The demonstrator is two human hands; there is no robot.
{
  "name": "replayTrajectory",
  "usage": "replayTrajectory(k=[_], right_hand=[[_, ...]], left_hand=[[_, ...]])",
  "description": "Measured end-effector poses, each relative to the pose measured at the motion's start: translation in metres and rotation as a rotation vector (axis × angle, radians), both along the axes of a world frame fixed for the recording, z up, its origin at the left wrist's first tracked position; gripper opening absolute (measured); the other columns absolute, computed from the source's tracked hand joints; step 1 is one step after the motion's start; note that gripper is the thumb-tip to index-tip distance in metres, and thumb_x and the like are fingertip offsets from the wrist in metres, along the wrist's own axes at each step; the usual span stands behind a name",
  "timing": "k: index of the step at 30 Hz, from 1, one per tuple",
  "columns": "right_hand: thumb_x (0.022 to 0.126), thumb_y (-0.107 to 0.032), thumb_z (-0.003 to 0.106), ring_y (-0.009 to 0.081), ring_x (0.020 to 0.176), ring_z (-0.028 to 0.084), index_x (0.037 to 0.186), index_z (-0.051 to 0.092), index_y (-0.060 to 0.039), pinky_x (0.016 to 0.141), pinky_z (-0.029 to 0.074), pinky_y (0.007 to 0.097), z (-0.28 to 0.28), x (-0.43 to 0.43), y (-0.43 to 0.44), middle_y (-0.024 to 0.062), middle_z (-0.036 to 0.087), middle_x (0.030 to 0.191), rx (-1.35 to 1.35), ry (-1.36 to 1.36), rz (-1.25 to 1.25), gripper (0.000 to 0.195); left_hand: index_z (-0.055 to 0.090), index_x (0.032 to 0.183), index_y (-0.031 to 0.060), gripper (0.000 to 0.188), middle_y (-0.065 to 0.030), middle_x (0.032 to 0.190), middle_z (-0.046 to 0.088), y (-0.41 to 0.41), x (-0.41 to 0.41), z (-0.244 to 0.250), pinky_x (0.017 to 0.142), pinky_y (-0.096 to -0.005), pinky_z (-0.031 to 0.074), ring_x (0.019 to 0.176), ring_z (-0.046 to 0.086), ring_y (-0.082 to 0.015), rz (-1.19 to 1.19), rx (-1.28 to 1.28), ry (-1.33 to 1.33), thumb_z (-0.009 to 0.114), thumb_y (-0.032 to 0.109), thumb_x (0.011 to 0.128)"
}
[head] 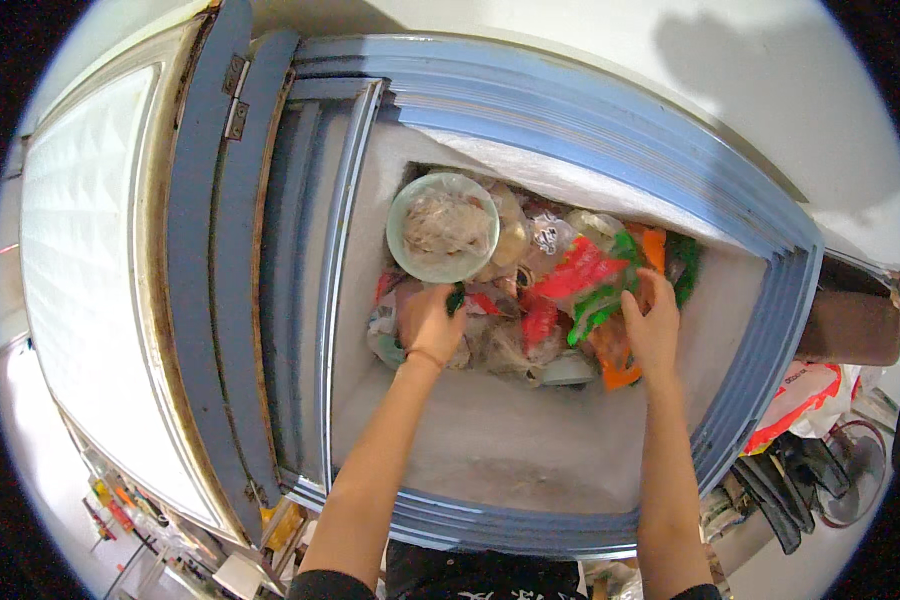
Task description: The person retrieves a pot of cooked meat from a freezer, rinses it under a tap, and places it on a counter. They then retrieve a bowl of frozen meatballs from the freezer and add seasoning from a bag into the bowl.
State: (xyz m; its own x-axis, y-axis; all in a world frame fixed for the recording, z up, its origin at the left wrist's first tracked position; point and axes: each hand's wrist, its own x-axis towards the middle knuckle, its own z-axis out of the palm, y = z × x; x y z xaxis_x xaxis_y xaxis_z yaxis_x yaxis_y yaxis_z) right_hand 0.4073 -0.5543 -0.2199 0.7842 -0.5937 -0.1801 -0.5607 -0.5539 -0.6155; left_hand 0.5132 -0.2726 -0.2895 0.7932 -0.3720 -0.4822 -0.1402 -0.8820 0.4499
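Note:
Both of my hands reach down into an open chest freezer with frosted walls. My left hand is among plastic bags, just below a pale green bowl holding bagged frozen food. A small dark green item shows at its fingers; whether they grip it is hidden. On the right, my right hand has its thumb and fingers apart beside a green plastic bag. Red packaging, clear bags and an orange bag lie between and around the hands.
A raised white lid with blue hinged edges stands at the left. The freezer's blue rim surrounds the opening, with a metal-edged sliding panel on its left side. Black shoes and a red-and-white bag lie outside, lower right.

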Motion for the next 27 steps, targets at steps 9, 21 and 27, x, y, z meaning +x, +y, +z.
replayTrajectory(k=[9, 21, 27], right_hand=[[0.076, 0.001, 0.053, 0.0232, 0.087, 0.059, 0.093, 0.057, -0.0007, 0.075, 0.048, 0.0321, -0.033, -0.031, 0.101, 0.0129, 0.059, 0.098, 0.216, -0.070, 0.178, 0.018], [0.075, -0.015, 0.068, 0.0219, 0.091, 0.060, 0.111, 0.055, 0.0001, 0.079, 0.047, 0.0319, -0.108, -0.055, 0.192, 0.0147, 0.062, 0.104, 0.985, 0.505, 0.230, 0.041], [0.058, -0.011, 0.079, 0.0229, 0.093, 0.058, 0.105, 0.056, -0.0004, 0.081, 0.045, 0.0320, -0.053, -0.048, 0.219, 0.0141, 0.061, 0.104, 1.157, 0.086, 0.176, 0.053]], left_hand=[[0.032, 0.137, 0.0120, 0.049, -0.0205, 0.132, 0.041, 0.070, -0.048, -0.010, 0.088, -0.0556, 0.039, 0.115, 0.046, -0.0407, -0.334, 0.766, -0.110, 0.044, 0.019, 0.090], [0.067, 0.096, 0.0062, 0.029, -0.0205, 0.099, 0.064, 0.064, -0.046, -0.012, 0.076, -0.0415, 0.052, 0.095, 0.063, -0.0318, -0.127, 0.517, 0.338, 0.059, 0.029, 0.081], [0.065, 0.102, 0.0029, 0.034, -0.0227, 0.102, 0.062, 0.011, -0.073, -0.014, 0.081, -0.0407, 0.050, 0.099, 0.060, -0.0364, -0.165, 0.275, 0.506, 0.061, 0.025, 0.077]])
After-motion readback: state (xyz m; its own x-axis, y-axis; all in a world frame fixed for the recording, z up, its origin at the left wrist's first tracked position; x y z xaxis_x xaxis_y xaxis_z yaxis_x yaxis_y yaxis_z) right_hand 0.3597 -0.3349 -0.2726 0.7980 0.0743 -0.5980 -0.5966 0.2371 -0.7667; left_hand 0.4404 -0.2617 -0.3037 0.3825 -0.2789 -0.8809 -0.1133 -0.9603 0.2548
